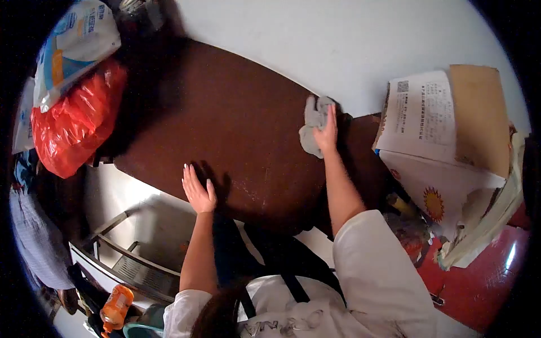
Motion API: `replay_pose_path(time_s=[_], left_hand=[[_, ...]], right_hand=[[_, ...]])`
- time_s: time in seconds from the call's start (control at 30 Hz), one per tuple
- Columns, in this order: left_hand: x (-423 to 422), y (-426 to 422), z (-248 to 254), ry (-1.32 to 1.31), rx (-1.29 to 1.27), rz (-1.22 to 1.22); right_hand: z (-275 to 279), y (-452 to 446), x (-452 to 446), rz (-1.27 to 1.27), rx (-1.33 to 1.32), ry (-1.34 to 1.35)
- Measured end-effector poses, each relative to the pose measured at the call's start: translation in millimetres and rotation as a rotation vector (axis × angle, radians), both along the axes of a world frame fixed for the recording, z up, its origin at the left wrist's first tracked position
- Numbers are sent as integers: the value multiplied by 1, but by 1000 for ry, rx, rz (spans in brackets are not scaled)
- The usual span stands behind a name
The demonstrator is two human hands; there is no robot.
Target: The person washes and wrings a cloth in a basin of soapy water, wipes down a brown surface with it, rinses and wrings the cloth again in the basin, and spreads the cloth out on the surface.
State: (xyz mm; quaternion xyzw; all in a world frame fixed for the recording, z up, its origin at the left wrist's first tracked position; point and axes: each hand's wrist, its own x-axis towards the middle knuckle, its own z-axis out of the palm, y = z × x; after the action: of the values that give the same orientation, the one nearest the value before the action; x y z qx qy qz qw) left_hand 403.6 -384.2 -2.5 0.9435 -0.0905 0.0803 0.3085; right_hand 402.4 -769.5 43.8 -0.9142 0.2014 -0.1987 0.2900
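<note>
grey cloth (313, 118) sits at the far right edge of the brown counter (225, 112), pinched in the grip of the right hand (327, 135); the left hand (198, 194) is flat, thumb apart. wiping looks unfinished: pale scuffs (256, 194) show between them.

Grey cloth (310, 129) under R fingers (331, 118) = soft-looking, matt, crumpled; dk brown tabletop (236, 112) under it & by L fingers (190, 177) = wood-look, low sheen, mostly smooth w/ pale scuffs to R of L fingers. Well L of L fingers, red bag (79, 127) = thin plastic, v. glossy, wrinkled, & printed white pkg (84, 34) above it = smooth plastic w/ slight shine. R of R fingers, carton (479, 112) = matt cardboard w/ smooth printed faces; below L fingers, orange bottle (118, 304) = shiny plastic, rack (143, 274) = metal-look, dull sheen.
</note>
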Motion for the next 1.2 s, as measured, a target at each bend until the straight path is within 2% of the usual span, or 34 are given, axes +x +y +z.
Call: replay_pose_path(time_s=[0.1, 0.2, 0.3, 0.4, 0.47, 0.53, 0.57, 0.63, 0.67, 0.8, 0.83, 0.87, 0.93, 0.97, 1.0, 1.07, 1.13, 1.17, 1.2], left_hand=[[0, 0, 0, 7, 5, 0], [1, 0, 0, 2, 29, -11], [2, -2, 0, 20, 34, -18], [1, 0, 0, 32, 50, -19], [1, 2, -1, 11, 43, -37], [0, 3, 3, 48, -1, -40], [-1, 4, 6, 49, -105, -14], [0, 10, 12, 39, -307, 36], [0, 18, 14, 16, -301, 75], [-23, 40, 22, 46, -272, 222], [-27, 44, 20, 52, -259, 241], [-31, 49, 19, 65, -241, 255], [-45, 51, 19, 79, -233, 237], [-50, 52, 18, 71, -215, 216], [-53, 53, 18, 62, -198, 190], [-50, 46, 20, 78, -225, 180], [-44, 38, 18, 104, -252, 182], [-44, 35, 20, 116, -278, 191], [-43, 32, 24, 126, -306, 203]], right_hand=[[-29, -8, -8, -341, -334, 504], [-54, -7, -20, -363, -171, 502], [-30, 25, -23, -239, -75, 526], [-19, 62, -30, 22, -39, 443], [-20, 103, -41, 118, -199, 326], [-39, 157, -58, 61, 554, 333], [-52, 185, -67, 38, 931, 331], [-40, 230, -74, 396, 586, 354], [-20, 247, -70, 700, -167, 334], [-21, 250, 18, 820, -304, 357], [-30, 238, 49, 809, -365, 223], [-55, 221, 82, 620, 355, 181], [-19, 180, 118, 208, 357, 326], [-24, 150, 109, 190, 50, 188], [-40, 124, 97, 26, -33, 138], [-35, 93, 46, -31, -402, 127], [-34, 104, -12, -34, -442, 295], [-37, 122, -36, -23, -126, 223], [-45, 146, -47, 68, -69, 137]])
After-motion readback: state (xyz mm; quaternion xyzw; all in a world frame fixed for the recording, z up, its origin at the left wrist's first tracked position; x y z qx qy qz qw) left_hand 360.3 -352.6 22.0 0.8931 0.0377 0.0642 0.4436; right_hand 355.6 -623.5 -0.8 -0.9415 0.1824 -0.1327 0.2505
